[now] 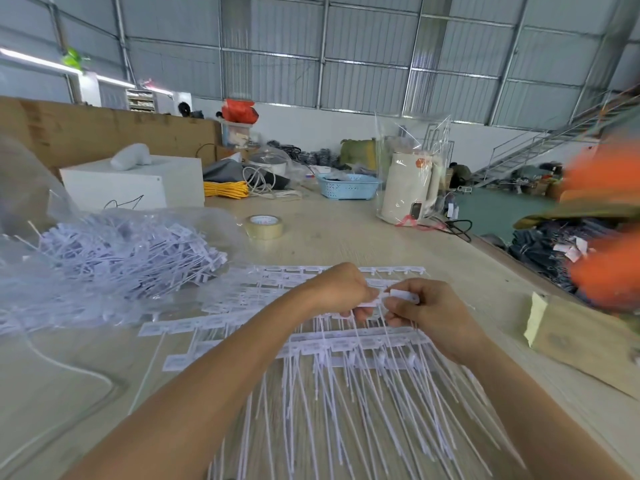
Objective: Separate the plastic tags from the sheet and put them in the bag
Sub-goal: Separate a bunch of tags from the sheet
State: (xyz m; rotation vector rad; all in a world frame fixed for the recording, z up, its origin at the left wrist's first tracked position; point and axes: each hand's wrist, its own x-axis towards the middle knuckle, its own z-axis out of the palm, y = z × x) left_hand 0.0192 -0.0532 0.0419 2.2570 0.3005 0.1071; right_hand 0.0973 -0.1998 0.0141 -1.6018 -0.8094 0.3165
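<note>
left hand (341,289): pinching a tag on the sheet (346,344)
right hand (427,308): pinching a tag (403,295)
bag (104,258): on surface (346,237), left

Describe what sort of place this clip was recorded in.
Likely a warehouse or small factory workshop: a corrugated metal roof on steel framing, an industrial staircase, and a long worktable with a bulk bag of plastic tags.

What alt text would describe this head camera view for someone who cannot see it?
A person's two bare hands, left hand and right hand, pinch a white plastic tag above a sheet of joined white tags on a pale wooden table. A clear plastic bag of loose tags lies to the left.
</note>
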